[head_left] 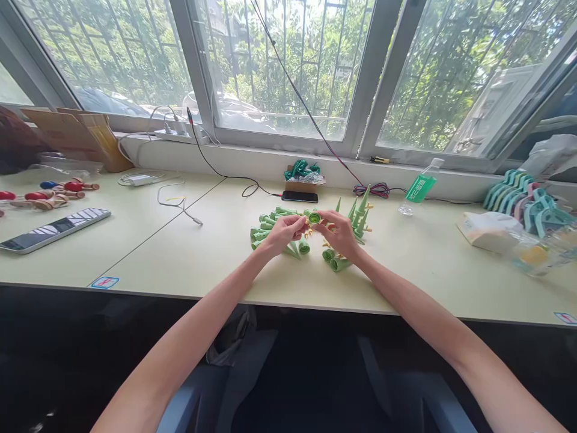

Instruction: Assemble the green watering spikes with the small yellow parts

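Note:
My right hand (339,233) grips a green plastic cone (314,219), with its round open end turned towards me. Close beside it, the thumb and fingers of my left hand (285,233) are pinched together; whatever they hold is too small to make out. Under and left of my left hand lie several green cones (258,233), open ends facing various ways. To the right of my right hand, several more cones stand upright (362,207) with small yellow pieces sticking out, and a couple of cones (339,264) lie on their sides nearer me.
Behind my hands are a black phone (300,196) and a small box with green wrapping (303,172). A bottle (419,187), a tissue pack (487,230) and hangers (514,195) stand right. Left are cables (180,204), a large grey device (56,230) and wooden toys (58,193).

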`<state>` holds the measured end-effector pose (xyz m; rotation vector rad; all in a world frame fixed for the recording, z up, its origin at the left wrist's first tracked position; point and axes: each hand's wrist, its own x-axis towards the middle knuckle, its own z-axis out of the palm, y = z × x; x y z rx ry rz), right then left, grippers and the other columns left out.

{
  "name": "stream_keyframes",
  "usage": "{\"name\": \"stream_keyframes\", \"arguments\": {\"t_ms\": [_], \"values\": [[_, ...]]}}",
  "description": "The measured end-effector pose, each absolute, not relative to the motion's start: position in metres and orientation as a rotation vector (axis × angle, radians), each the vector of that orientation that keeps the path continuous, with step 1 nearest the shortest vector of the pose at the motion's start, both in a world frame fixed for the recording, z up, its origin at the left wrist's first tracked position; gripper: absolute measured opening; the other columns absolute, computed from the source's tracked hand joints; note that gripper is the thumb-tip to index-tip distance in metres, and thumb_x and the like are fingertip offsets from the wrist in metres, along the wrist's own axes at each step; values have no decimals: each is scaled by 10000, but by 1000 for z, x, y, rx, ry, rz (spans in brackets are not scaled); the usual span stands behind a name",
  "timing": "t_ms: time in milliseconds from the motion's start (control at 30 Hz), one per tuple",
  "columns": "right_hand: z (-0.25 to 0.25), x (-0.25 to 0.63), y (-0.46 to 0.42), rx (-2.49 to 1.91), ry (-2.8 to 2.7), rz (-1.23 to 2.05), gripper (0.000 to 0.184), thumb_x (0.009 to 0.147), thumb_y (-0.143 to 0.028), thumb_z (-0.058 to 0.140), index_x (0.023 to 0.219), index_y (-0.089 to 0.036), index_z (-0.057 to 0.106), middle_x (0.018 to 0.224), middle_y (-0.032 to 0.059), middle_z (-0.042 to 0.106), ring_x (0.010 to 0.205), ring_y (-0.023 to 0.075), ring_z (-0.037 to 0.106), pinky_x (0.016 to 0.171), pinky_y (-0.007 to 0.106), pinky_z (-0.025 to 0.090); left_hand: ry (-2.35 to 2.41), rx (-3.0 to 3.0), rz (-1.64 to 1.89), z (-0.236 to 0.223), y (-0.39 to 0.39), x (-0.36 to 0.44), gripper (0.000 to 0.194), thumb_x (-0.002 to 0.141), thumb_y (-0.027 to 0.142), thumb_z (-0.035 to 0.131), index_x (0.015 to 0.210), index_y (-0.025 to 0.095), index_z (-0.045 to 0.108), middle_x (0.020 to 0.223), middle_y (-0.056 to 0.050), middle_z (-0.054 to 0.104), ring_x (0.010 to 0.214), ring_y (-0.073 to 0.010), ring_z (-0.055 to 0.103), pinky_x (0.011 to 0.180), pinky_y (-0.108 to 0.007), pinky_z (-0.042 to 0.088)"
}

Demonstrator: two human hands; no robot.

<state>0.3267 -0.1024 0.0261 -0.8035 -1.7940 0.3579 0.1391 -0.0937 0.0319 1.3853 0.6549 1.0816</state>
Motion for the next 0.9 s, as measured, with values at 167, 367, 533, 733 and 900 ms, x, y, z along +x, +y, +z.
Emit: {"name": "stream_keyframes", "arguments": {"t_ms": [167,367,533,733,900], "values": [[24,327,-98,-845,-1691,485,436,780,-553,727,1016,-186,735,816,45,684,608,135,622,545,270,523,686,1496,1081,32,-96,139,436,772,543,724,712,121,637,648,-5,516,540,-62,383,502,-215,283],[23,327,-97,-872,-1629,656,475,739,-567,750,961,-150,707,635,0,626,471,114,547,468,254,449,791,1739,1101,35,-101,140,404,842,501,638,674,135,611,632,-4,511,537,-79,398,508,-225,317],[27,328,-102,-856,-1681,707,427,802,-583,688,722,-166,650,491,-30,522,432,101,492,425,230,366,817,1905,1146,31,-99,141,391,876,466,591,650,147,574,590,10,480,531,-89,386,501,-229,318],[31,326,-106,-874,-1650,849,489,807,-607,675,596,-185,546,420,-29,513,342,85,422,357,227,284,860,2105,1247,28,-98,142,318,893,374,564,670,150,598,652,-17,548,600,-119,453,541,-249,358],[31,326,-105,-885,-1630,917,500,801,-622,673,586,-187,554,400,-26,520,304,85,411,322,227,273,862,2261,1317,24,-95,142,281,910,310,561,684,156,626,679,-23,563,614,-125,466,562,-258,368]]}}
